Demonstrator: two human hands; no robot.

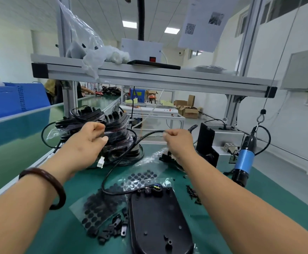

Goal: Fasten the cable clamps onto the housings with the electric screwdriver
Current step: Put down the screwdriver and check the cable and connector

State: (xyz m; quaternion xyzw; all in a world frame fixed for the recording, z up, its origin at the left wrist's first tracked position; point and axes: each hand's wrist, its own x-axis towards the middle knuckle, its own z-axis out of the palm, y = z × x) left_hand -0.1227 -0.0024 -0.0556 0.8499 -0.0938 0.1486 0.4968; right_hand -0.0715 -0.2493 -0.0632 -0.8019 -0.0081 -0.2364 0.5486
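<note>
1. L hand (92,138): fingers curled, thumb opposite, gripping the stack of housings (116,125), which sat wrapped in plastic twd the desk's (210,235) far-left corner.
2. R hand (178,142): closed up, thumb & forefinger pinching a black cable (149,133) just right of the stack.
3. Cable ran down past the stack, looped over the desk & reached the top end of a single housing (158,220).
4. That housing lay flat at the near edge, approx centre.
5. Cable clamps (112,230): loose pile just left of it, by a sheet of round black pads (98,208).
6. Screws (193,194) were scattered just right of its top end.
7. Electric screwdriver (243,158), blue body, hung tip-down over the right edge, in neither hand.
8. White connector (100,162) hung beside the L wrist.
</note>
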